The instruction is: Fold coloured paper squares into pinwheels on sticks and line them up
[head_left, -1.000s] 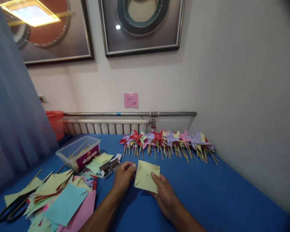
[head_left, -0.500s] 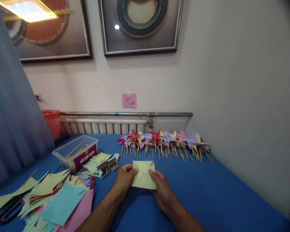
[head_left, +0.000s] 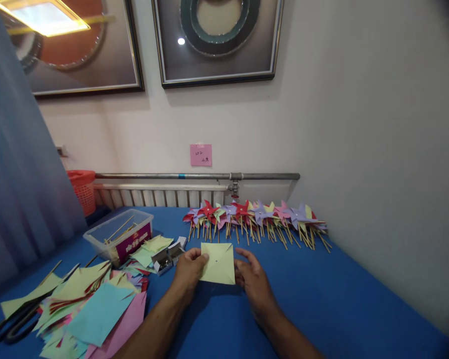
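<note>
Your left hand (head_left: 189, 271) pinches the left edge of a yellow paper square (head_left: 218, 263), fingers closed on it with the thumb on top. Your right hand (head_left: 255, 284) sits at the square's right edge; its fingers are loosely spread, and whether they grip the sheet cannot be told. The square is held just above the blue worktop (head_left: 322, 304), near the middle, facing you. It shows diagonal cuts at its corners and a small mark at its centre, so judge it cut but not yet folded or mounted on a stick.

Beyond it, along the far edge, a row of finished pinwheels (head_left: 254, 219) lies with sticks pointing toward you; a good many are complete. To the near left, a heap of cut paper squares (head_left: 93, 309) in yellow, turquoise and pink awaits work, with scissors (head_left: 11, 326) partly beneath it.

Containers: a clear plastic tub (head_left: 121, 239) at the far left holds wooden sticks. Small open boxes (head_left: 166, 257) just left of your left hand hold small metal parts, probably pins. An orange basket (head_left: 83, 192) stands behind the worktop; its contents are hidden.
</note>
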Available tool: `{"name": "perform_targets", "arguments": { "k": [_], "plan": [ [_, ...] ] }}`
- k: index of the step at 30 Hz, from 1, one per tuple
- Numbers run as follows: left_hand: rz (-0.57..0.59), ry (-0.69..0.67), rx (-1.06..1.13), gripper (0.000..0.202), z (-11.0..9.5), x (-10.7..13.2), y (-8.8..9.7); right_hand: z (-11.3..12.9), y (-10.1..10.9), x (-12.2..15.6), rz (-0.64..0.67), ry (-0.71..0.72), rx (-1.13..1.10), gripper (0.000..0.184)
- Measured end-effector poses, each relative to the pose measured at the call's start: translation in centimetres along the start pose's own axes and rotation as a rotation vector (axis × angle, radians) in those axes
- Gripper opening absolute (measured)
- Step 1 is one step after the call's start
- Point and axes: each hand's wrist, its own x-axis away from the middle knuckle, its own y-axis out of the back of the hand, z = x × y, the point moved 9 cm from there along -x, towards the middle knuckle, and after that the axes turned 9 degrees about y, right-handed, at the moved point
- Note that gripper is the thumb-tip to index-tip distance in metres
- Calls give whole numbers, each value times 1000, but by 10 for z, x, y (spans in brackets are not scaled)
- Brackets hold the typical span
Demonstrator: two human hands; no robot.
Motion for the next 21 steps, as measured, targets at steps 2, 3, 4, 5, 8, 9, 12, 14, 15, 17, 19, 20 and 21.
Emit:
{"name": "perform_targets", "arguments": {
  "k": [2, 3, 4, 5, 8, 9, 12, 14, 15, 17, 19, 20, 21],
  "plan": [
    [8, 16, 27, 36, 0, -2, 3, 7, -5, -2, 80, 33, 28, 57],
    [12, 23, 47, 36, 0, -3, 5, 9, -8, -2, 134, 52, 49, 57],
    [17, 30, 68, 37, 0, -4, 6, 11, -12, -1, 187, 73, 76, 53],
    [25, 37, 88, 37, -1, -4, 6, 13, -15, 0, 234, 91, 106, 46],
    [47, 49, 115, 39, -2, -2, 4, 13, -20, 3, 300, 110, 170, 28],
    [51, 47, 110, 39, -3, -1, 3, 14, -21, 4, 301, 108, 187, 25],
    [52, 30, 77, 38, -5, 1, 0, 18, -22, 6, 294, 122, 235, 22],
    [50, 6, 40, 36, -6, 1, -1, 19, -24, 7, 299, 126, 233, 25],
    [43, -12, 15, 36, -8, 1, -1, 17, -25, 7, 296, 116, 215, 27],
    [33, -67, -50, 34, -12, 3, -3, 11, -24, 6, 275, 77, 162, 32],
    [31, -153, -129, 29, -19, 7, -6, 2, -21, 4, 236, 40, 120, 38],
    [26, -209, -178, 25, -23, 11, -7, -3, -19, 3, 216, 30, 112, 40],
    [13, -269, -240, 20, -27, 14, -9, -6, -17, 1, 200, 26, 111, 42]
  ]
}}
